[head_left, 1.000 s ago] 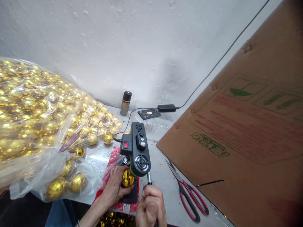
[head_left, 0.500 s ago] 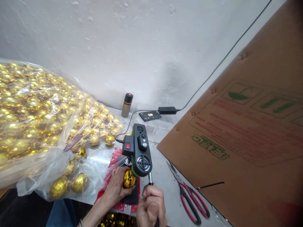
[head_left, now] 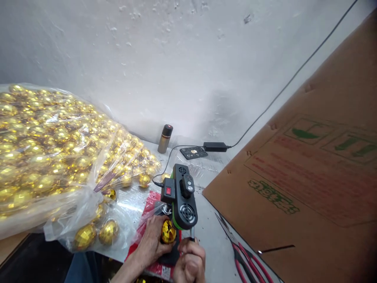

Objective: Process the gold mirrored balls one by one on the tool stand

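Observation:
My left hand (head_left: 154, 240) is wrapped round a shiny gold ball (head_left: 169, 232), thumb below it and fingers above. The ball sits under the front end of a black machine (head_left: 184, 196) with round vents and a red switch. At the machine's right side, my right hand (head_left: 190, 261) is closed round a handle with a metal shaft (head_left: 192, 232). Red plastic (head_left: 150, 200) lies beneath the machine's black base (head_left: 169, 258).
A clear bag of gold balls (head_left: 59, 145) fills the left. Loose gold balls (head_left: 108, 232) lie near its neck. Behind stand a dark-capped bottle (head_left: 165, 138), a phone (head_left: 193, 152) and a power adapter (head_left: 215, 147). Scissors (head_left: 246, 255) lie beside a large carton (head_left: 294, 177) at right.
The view has shifted, so the whole scene sits lower and further right. Both hands keep their grips on the ball and the handle.

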A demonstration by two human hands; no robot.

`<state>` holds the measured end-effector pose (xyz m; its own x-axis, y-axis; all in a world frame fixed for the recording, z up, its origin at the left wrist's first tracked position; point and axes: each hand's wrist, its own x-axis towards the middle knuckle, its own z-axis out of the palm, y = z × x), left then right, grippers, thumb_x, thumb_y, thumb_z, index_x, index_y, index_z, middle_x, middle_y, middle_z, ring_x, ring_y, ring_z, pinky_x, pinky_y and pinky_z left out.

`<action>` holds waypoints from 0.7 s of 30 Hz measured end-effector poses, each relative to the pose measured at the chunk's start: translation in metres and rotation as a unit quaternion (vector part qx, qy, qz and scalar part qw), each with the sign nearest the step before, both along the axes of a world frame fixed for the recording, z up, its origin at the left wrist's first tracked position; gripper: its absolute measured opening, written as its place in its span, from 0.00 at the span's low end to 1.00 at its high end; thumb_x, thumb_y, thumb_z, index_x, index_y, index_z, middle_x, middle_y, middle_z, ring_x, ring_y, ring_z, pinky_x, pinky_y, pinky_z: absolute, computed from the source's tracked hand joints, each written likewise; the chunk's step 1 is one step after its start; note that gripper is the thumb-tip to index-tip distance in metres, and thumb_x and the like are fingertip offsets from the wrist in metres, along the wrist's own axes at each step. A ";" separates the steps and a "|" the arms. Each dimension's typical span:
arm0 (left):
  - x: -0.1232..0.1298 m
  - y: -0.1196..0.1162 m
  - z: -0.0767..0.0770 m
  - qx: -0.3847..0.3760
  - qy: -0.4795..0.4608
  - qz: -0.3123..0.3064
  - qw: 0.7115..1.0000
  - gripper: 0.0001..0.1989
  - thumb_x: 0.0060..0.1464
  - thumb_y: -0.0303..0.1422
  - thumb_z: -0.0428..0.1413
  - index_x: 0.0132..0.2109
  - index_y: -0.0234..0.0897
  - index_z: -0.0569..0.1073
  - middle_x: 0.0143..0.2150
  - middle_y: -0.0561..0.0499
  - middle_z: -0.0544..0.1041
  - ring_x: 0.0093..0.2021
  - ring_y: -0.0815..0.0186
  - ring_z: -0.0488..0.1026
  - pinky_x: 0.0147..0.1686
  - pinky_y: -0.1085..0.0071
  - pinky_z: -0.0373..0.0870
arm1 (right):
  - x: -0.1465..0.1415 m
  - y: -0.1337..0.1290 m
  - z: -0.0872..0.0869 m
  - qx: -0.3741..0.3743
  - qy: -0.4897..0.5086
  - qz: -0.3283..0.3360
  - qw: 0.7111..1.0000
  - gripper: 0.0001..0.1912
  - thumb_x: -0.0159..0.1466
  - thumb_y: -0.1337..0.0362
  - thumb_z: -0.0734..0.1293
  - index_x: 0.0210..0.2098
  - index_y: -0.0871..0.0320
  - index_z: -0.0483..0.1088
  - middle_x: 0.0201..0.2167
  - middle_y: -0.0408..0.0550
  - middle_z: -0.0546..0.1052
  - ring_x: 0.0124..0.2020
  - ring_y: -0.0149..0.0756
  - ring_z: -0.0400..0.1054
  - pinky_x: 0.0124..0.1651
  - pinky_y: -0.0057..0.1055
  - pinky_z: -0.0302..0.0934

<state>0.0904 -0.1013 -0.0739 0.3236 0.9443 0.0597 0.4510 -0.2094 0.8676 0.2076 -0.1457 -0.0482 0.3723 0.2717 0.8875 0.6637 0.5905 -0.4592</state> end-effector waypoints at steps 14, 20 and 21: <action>-0.015 -0.021 -0.029 0.083 0.026 -0.024 0.996 0.39 0.48 0.35 0.76 0.67 0.41 0.75 0.61 0.35 0.82 0.61 0.38 0.80 0.61 0.39 0.78 | 0.011 -0.009 0.117 -0.132 0.082 0.075 0.985 0.22 0.78 0.63 0.65 0.26 0.56 0.70 0.24 0.41 0.71 0.21 0.28 0.62 0.26 0.30 0.54; -0.072 -0.069 -0.050 0.265 0.098 0.153 0.947 0.35 0.64 0.47 0.68 0.72 0.50 0.67 0.72 0.35 0.73 0.75 0.34 0.68 0.73 0.33 0.67 | 0.008 -0.009 0.104 -0.084 0.062 0.066 0.992 0.22 0.78 0.65 0.65 0.25 0.55 0.69 0.23 0.42 0.70 0.23 0.32 0.66 0.27 0.30 0.57; -0.085 -0.071 -0.048 0.278 0.111 0.248 0.921 0.32 0.69 0.44 0.63 0.74 0.50 0.64 0.75 0.34 0.68 0.79 0.34 0.61 0.75 0.30 0.62 | 0.008 -0.010 0.101 -0.084 0.057 0.070 0.992 0.22 0.77 0.65 0.65 0.25 0.55 0.68 0.23 0.42 0.70 0.24 0.32 0.66 0.27 0.30 0.57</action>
<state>0.0058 -0.1721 -0.1222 -0.0773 0.8224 0.5636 0.7638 -0.3145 0.5637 0.2159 -0.1554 0.0527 0.4156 0.4692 0.7792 0.5188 0.5814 -0.6267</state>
